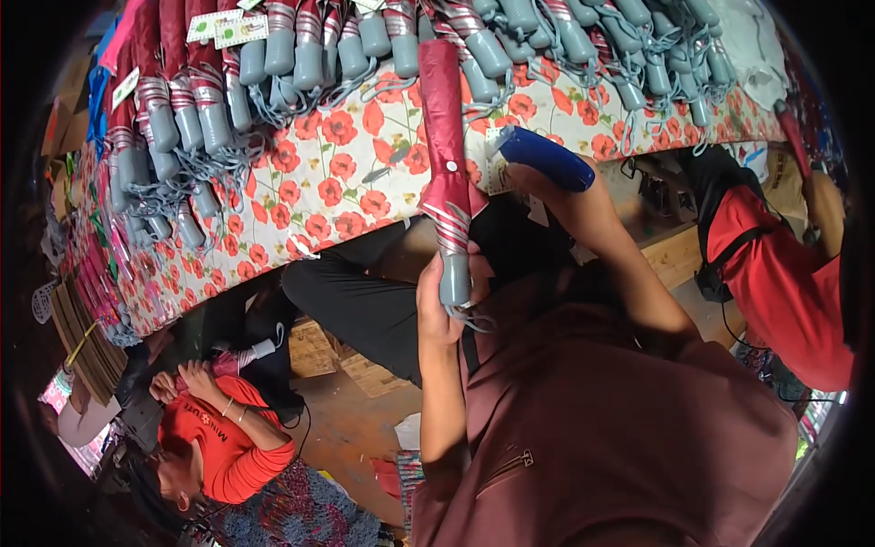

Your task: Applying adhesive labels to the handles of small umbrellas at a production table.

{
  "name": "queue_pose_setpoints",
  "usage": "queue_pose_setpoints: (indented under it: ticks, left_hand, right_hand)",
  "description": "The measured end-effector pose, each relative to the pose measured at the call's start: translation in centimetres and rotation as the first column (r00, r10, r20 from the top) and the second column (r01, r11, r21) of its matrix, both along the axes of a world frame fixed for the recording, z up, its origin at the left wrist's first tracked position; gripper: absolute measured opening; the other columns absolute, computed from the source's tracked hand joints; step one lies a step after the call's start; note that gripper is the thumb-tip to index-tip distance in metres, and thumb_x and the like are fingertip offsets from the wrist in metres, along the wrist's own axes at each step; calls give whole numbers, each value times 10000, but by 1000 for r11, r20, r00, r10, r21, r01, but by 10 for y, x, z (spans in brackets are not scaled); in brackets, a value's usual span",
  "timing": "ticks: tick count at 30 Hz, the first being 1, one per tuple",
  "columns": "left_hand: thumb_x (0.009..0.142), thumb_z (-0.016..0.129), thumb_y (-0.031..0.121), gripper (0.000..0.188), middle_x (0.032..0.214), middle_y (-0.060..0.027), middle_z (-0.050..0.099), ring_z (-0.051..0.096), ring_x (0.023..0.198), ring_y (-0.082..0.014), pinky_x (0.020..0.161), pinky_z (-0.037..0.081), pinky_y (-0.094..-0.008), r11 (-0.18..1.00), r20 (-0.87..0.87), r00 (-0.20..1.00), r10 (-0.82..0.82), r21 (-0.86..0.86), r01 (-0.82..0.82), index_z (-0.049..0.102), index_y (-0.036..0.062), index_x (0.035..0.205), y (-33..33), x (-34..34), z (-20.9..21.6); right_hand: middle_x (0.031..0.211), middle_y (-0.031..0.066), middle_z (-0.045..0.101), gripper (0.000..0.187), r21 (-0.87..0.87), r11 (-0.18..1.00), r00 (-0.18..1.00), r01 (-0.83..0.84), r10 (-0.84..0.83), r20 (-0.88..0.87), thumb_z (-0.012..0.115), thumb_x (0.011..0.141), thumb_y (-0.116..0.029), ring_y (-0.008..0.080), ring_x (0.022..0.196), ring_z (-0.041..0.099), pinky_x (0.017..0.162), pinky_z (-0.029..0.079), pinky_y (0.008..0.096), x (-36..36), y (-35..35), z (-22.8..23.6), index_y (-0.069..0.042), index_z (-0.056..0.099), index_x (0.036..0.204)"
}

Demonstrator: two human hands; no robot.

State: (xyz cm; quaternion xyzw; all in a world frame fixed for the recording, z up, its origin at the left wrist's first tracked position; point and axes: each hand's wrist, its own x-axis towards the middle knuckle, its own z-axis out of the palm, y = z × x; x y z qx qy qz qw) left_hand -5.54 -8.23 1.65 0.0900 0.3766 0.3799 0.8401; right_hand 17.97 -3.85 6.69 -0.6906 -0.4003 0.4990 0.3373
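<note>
My left hand (438,305) is closed around the grey handle end of a folded dark-red umbrella (441,109). The umbrella points away from me across the table edge, its silver-striped band just above the handle and a grey wrist loop (477,320) hanging below. To the right of it my right hand (558,196) is closed on a curved dark-blue tool (547,157), whose exact kind I cannot make out. A small white card tag (497,170) shows beside the tool's left end, close to the umbrella. The fingers of this hand are partly hidden.
Several folded umbrellas (214,128) with grey handles lie at the far left, and more (570,41) across the back. A poppy-patterned cloth (342,164) covers the table. One person in red (228,428) sits at the left with an umbrella; another red-clothed person (775,273) is at the right.
</note>
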Motion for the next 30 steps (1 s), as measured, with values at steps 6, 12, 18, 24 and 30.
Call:
queue_pose_setpoints:
  ticks: [6,12,18,24,30]
  left_hand:
    - [1046,590,207,259,782,-63,652,497,629,-116,584,402,-251,957,-406,868,-286,-81,278,704,-24,1033,-14,4,-17]
    - [1045,612,193,268,725,-31,606,446,598,-102,581,385,-239,674,-933,335,-133,163,720,706,-12,899,0,8,-12]
    - [1029,643,144,176,707,-4,566,418,597,-98,585,377,-233,885,-868,449,212,365,290,674,7,922,23,35,-14]
    - [1020,660,135,128,721,3,573,438,610,-100,587,393,-240,905,-796,583,164,356,232,665,15,976,53,56,-15]
    - [1027,658,140,131,747,1,608,469,624,-97,591,410,-243,894,-781,615,111,349,281,681,11,1030,57,56,-12]
  right_hand:
    - [817,-1,694,214,124,992,999,-32,36,-34,731,956,-208,109,681,546,642,458,272,-5,-5,-21,-45,755,1093]
    - [841,-16,704,246,121,992,995,-20,32,-96,733,958,-220,103,702,558,658,462,265,-8,-10,-33,-52,761,1136]
    - [902,0,720,262,20,1000,980,-8,12,-200,728,961,-198,106,767,593,702,499,270,7,1,-23,-40,749,1169]
    - [975,63,738,250,-134,989,892,-70,2,-452,725,964,-144,146,852,659,722,573,298,20,0,-27,-19,721,1180]
    - [945,68,724,287,-231,967,842,-103,-38,-538,740,954,-159,157,784,656,661,573,289,21,2,-13,-23,690,1201]
